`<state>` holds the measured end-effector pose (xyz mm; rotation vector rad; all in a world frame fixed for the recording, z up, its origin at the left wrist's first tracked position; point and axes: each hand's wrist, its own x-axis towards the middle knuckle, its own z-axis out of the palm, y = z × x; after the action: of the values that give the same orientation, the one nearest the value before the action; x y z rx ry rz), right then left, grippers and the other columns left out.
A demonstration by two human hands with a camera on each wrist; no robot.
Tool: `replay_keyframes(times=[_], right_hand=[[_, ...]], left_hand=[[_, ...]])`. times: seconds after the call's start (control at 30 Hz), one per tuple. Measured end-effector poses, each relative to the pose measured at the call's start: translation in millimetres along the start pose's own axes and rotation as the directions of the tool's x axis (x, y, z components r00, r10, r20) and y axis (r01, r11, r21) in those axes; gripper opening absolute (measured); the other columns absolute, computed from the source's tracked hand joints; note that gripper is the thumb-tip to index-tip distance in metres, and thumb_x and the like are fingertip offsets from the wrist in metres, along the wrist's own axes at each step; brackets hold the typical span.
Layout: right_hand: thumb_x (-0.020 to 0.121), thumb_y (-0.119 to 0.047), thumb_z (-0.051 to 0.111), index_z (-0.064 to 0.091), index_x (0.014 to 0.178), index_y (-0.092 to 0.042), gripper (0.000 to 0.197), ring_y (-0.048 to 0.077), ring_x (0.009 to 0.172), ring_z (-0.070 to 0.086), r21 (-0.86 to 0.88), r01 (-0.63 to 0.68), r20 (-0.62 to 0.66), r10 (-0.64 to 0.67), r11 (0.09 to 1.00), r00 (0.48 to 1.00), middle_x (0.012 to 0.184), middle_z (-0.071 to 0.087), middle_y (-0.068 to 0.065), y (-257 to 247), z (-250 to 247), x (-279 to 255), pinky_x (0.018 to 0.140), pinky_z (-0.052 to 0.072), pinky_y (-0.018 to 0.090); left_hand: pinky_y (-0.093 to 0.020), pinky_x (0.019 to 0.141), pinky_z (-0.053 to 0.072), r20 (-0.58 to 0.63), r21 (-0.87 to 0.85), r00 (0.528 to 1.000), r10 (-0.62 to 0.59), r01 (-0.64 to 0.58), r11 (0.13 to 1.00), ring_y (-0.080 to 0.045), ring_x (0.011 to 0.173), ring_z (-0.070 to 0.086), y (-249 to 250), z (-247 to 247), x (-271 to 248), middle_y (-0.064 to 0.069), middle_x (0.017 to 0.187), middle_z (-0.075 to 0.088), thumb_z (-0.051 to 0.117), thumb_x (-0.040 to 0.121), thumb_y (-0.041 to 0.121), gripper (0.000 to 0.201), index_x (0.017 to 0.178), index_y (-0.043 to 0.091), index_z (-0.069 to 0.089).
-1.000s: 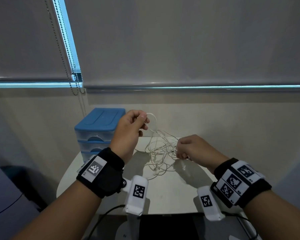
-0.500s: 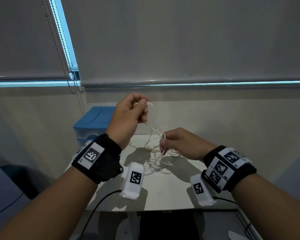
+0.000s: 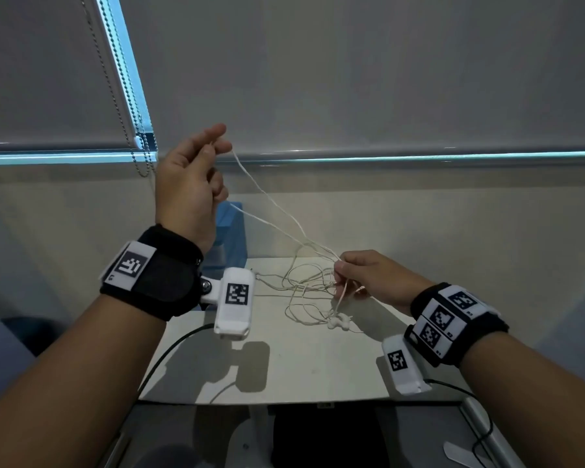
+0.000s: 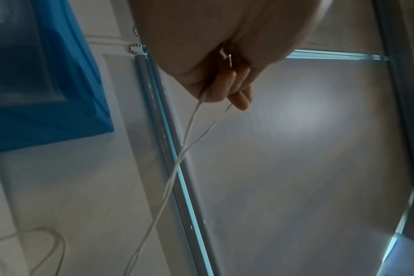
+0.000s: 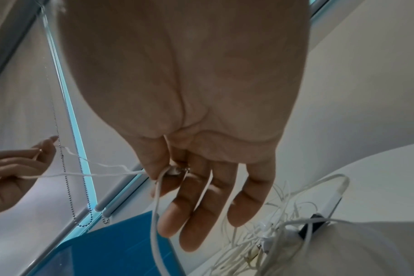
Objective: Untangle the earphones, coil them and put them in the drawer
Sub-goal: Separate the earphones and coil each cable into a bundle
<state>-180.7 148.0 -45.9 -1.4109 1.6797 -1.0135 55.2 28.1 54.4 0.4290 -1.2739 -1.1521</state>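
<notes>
White counter [image 3: 284,366] carries the job, and everything is placed from it: a blue drawer unit [image 3: 232,228] stands at its far left corner, mostly hidden behind the left hand [image 3: 186,184], with blinds [image 3: 352,69] and a bead chain [image 3: 129,106] on the wall beyond. The left hand is raised high above that far left corner, thumb and forefinger pinching the cord, the other fingers curled in; the left wrist view shows two strands leaving its fingers. The right hand [image 3: 372,276] is low, just over the counter's far middle, thumb and forefinger closed on the cord where several strands meet, the remaining fingers loose. The earphones [image 3: 308,292] lie partly as a slack tangle of loops on the counter just left of the right hand, with the buds [image 3: 340,320] resting nearer the front edge, and partly as two strands stretched taut, their long axis running from the low right hand up and left to the high left hand. Untangling looks unfinished; the right hand is nearer the knot, so further pulling along that diagonal would likely draw loops through its pinch.
</notes>
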Motion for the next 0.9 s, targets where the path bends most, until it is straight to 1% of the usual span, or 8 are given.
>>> replay_keyframes(times=[0.1, 0.23, 0.4, 0.47, 0.53, 0.67, 0.8, 0.9], right_hand=[[0.107, -0.024, 0.047, 0.061, 0.079, -0.013, 0.034, 0.018, 0.064, 0.06, 0.046, -0.022, -0.008, 0.022, 0.999, 1.0, 0.073, 0.064, 0.01, -3.9, 1.2, 1.9, 0.064, 0.044, 0.029], [0.107, -0.024, 0.049, 0.061, 0.086, -0.01, 0.029, 0.017, 0.061, 0.059, 0.239, 0.047, -0.016, -0.044, 0.97, 0.999, 0.073, 0.059, 0.008, -25.5, -1.7, -1.4, 0.062, 0.045, 0.031], [0.107, -0.022, 0.05, 0.063, 0.098, -0.007, 0.021, 0.011, 0.055, 0.049, 0.406, 0.171, -0.038, -0.171, 0.898, 0.985, 0.073, 0.06, 0.004, -65.5, -4.1, -4.3, 0.048, 0.038, 0.019], [0.106, -0.019, 0.051, 0.064, 0.099, -0.006, 0.02, 0.012, 0.059, 0.055, 0.488, 0.202, -0.038, -0.211, 0.849, 0.977, 0.077, 0.063, 0.007, -79.5, -5.2, -4.5, 0.05, 0.046, 0.018], [0.106, -0.018, 0.05, 0.063, 0.102, -0.004, 0.02, 0.015, 0.065, 0.061, 0.571, 0.235, -0.047, -0.254, 0.787, 0.966, 0.085, 0.066, 0.012, -90.7, -7.0, -4.9, 0.058, 0.054, 0.019], [0.108, -0.018, 0.044, 0.06, 0.102, -0.005, 0.021, 0.016, 0.077, 0.068, 0.641, 0.353, -0.161, -0.331, 0.681, 0.93, 0.092, 0.068, 0.013, -104.9, -18.8, -6.4, 0.069, 0.058, 0.023], [0.109, -0.021, 0.042, 0.06, 0.093, -0.011, 0.026, 0.012, 0.069, 0.066, 0.662, 0.467, -0.381, -0.273, 0.586, 0.883, 0.082, 0.069, 0.008, -107.0, -47.7, -4.4, 0.067, 0.057, 0.022], [0.11, -0.023, 0.042, 0.059, 0.091, -0.013, 0.028, 0.012, 0.065, 0.065, 0.633, 0.485, -0.489, -0.175, 0.603, 0.855, 0.075, 0.067, 0.005, -92.0, -69.5, -2.1, 0.065, 0.056, 0.021]], left_hand=[[-0.018, 0.057, 0.044, 0.023, 0.064, 1.0, -0.008, 0.006, 0.998, -0.006, 0.064, 0.054, -1.2, 0.9, 2.3, 0.0, 0.105, 0.067, 0.045, 0.105, 0.003, 0.034, 0.131, 0.012, 0.065], [-0.023, 0.082, 0.05, 0.175, 0.296, 0.974, -0.146, 0.089, 0.951, -0.011, 0.103, 0.068, -11.3, 5.5, -4.8, 0.004, 0.123, 0.07, 0.058, 0.101, 0.008, 0.039, 0.138, 0.017, 0.061], [-0.036, 0.111, 0.038, 0.435, 0.589, 0.802, -0.41, 0.091, 0.803, -0.013, 0.135, 0.05, -27.6, 14.0, -29.3, -0.001, 0.153, 0.048, 0.06, 0.098, 0.042, 0.064, 0.156, 0.041, 0.032], [-0.037, 0.113, 0.038, 0.522, 0.558, 0.738, -0.427, 0.083, 0.826, -0.01, 0.135, 0.05, -29.6, 19.8, -43.0, 0.003, 0.152, 0.05, 0.062, 0.094, 0.053, 0.068, 0.154, 0.046, 0.032], [-0.035, 0.105, 0.047, 0.608, 0.465, 0.707, -0.362, 0.052, 0.884, -0.013, 0.124, 0.062, -33.4, 26.5, -55.1, 0.0, 0.138, 0.063, 0.067, 0.095, 0.043, 0.062, 0.151, 0.041, 0.04], [-0.025, 0.077, 0.057, 0.536, 0.342, 0.79, -0.297, 0.118, 0.932, -0.023, 0.082, 0.076, -46.2, 34.6, -69.2, -0.03, 0.1, 0.069, 0.063, 0.099, 0.006, 0.039, 0.137, 0.012, 0.056], [-0.025, 0.059, 0.054, 0.339, 0.32, 0.912, -0.231, 0.12, 0.94, -0.018, 0.056, 0.062, -54.2, 23.7, -65.9, -0.013, 0.084, 0.068, 0.051, 0.106, 0.009, 0.022, 0.115, 0.006, 0.071], [-0.029, 0.059, 0.049, 0.292, 0.329, 0.935, -0.2, 0.098, 0.939, -0.016, 0.055, 0.054, -52.8, 9.9, -57.2, -0.008, 0.083, 0.065, 0.05, 0.107, 0.016, 0.024, 0.114, 0.013, 0.073]])
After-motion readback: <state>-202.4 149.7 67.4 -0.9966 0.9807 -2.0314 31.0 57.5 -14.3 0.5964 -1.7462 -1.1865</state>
